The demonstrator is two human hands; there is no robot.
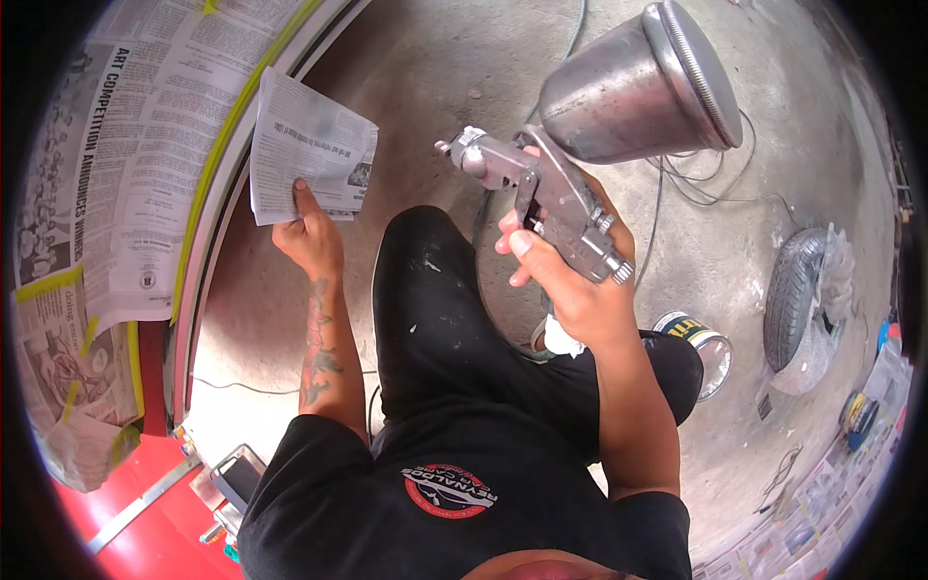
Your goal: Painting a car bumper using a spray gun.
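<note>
My left hand (304, 235) grips a folded piece of newspaper (314, 140) at its lower edge, thumb on top, beside a curved panel edge masked with newspaper (116, 174) and yellow tape (227, 126). My right hand (570, 285) is closed round the handle of a metal spray gun (556, 203), fingers near its trigger. The gun's large silver cup (628, 92) sits at the upper right, and its nozzle points left toward the folded paper. Something white shows just under my right hand.
A tyre (785, 300) with clear plastic stands on the concrete floor (749, 425) at the right. Cables run across the floor. A round can (709, 365) lies near my right knee, another tin (858, 420) farther right. A red surface (116, 483) with tools is at lower left.
</note>
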